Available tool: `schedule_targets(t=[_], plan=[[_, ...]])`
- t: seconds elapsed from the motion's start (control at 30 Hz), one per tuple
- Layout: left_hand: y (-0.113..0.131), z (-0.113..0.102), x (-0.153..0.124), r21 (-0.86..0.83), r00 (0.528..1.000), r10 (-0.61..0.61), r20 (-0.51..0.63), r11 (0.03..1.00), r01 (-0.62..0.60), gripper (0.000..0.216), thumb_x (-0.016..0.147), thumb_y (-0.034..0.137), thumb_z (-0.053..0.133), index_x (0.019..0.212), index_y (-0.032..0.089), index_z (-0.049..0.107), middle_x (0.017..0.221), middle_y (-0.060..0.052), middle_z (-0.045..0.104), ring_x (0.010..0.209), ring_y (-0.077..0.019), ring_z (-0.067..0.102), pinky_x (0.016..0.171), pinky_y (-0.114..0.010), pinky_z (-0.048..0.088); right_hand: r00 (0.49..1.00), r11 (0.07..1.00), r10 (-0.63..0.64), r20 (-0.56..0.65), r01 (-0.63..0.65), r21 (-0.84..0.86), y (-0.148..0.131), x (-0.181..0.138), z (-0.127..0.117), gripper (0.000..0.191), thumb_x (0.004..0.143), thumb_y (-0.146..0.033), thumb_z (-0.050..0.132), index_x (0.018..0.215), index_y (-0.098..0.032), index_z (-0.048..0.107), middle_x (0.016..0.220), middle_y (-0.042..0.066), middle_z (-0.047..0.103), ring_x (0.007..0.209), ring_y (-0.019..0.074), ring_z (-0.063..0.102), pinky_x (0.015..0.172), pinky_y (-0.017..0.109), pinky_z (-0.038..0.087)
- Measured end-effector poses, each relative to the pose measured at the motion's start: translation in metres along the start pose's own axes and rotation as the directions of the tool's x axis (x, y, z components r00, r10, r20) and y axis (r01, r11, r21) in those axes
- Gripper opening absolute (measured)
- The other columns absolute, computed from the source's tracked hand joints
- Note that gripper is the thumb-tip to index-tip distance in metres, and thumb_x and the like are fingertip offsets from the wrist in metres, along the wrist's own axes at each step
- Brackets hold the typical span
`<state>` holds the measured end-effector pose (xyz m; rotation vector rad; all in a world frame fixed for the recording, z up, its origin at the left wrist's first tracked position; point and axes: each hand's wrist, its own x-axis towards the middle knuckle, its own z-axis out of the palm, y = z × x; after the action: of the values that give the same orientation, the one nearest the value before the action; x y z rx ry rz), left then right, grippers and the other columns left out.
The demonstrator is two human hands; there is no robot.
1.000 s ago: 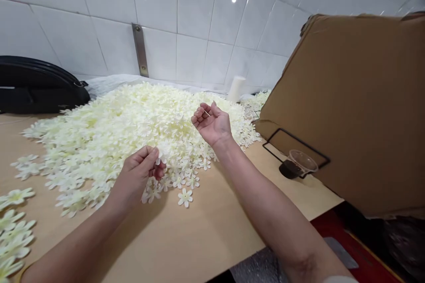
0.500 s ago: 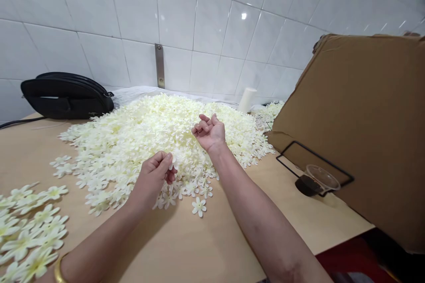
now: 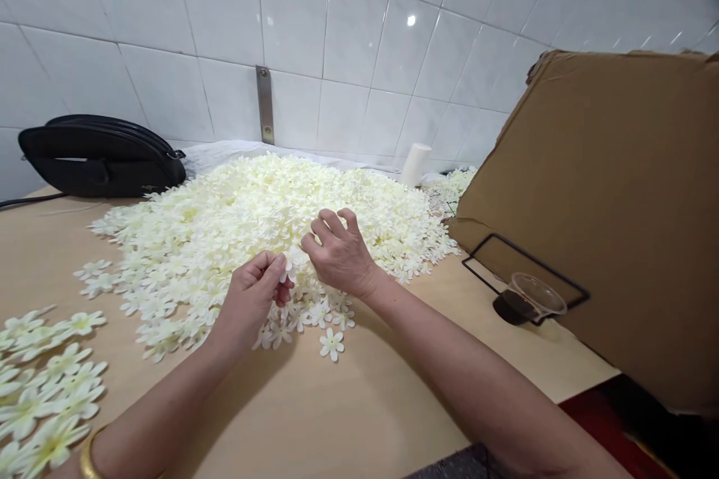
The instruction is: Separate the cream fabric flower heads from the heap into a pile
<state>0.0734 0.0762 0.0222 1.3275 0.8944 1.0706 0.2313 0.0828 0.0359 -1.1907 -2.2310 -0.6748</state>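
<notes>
A big pile of cream-white fabric flowers (image 3: 252,217) covers the middle of the wooden table (image 3: 314,419). My left hand (image 3: 255,296) pinches one small flower (image 3: 289,267) between thumb and fingers at the pile's near edge. My right hand (image 3: 337,251) is turned palm down right beside it, fingers curled, its fingertips touching the same flower. A single loose flower (image 3: 331,343) lies on the wood just in front of both hands.
Larger flowers (image 3: 48,389) lie spread out at the near left. A black bag (image 3: 95,157) sits at the back left against the tiled wall. A brown cardboard box (image 3: 612,202) stands on the right, with a plastic cup (image 3: 531,299) in a black wire holder before it.
My right hand has turned from palm up to palm down and come down and left to meet the left hand at the flower. The left hand has hardly moved.
</notes>
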Motion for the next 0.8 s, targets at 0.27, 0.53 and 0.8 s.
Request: schedule_targets(t=[0.27, 0.53, 0.8], plan=[[0.000, 0.000, 0.000, 0.028, 1.000, -0.003, 0.012, 1.000, 0.002, 0.029, 0.073, 0.038, 0.056, 0.056, 0.017, 0.046, 0.052, 0.004, 0.048, 0.045, -0.0080, 0.043, 0.047, -0.021, 0.035, 0.657, -0.161, 0.655, 0.374, -0.362, 0.918, -0.001, -0.029, -0.029, 0.032, 0.086, -0.036, 0.037, 0.067, -0.019, 0.056, 0.040, -0.008, 0.026, 0.037, 0.0075, 0.023, 0.043, 0.023, 0.023], [0.003, 0.000, -0.002, 0.060, 1.000, -0.007, 0.025, 0.998, 0.005, 0.024, 0.074, 0.033, 0.057, 0.060, 0.017, 0.049, 0.053, 0.004, 0.049, 0.050, -0.0082, 0.046, 0.050, -0.021, 0.036, 0.277, -0.615, 0.774, 0.569, 0.114, 0.781, 0.063, -0.061, -0.011, 0.045, 0.091, -0.032, 0.022, 0.061, -0.015, 0.052, 0.036, -0.008, 0.025, 0.033, 0.0056, 0.021, 0.040, 0.020, 0.024], [0.001, 0.002, -0.002, 0.069, 1.000, -0.015, -0.020, 0.997, 0.016, 0.023, 0.074, 0.032, 0.058, 0.060, 0.017, 0.048, 0.053, 0.004, 0.049, 0.049, -0.0076, 0.046, 0.048, -0.019, 0.036, 0.291, -0.641, 0.749, 0.595, 0.096, 0.761, 0.068, -0.084, 0.010, 0.051, 0.090, -0.040, 0.021, 0.060, -0.013, 0.053, 0.034, -0.009, 0.023, 0.032, 0.0055, 0.019, 0.038, 0.020, 0.021]])
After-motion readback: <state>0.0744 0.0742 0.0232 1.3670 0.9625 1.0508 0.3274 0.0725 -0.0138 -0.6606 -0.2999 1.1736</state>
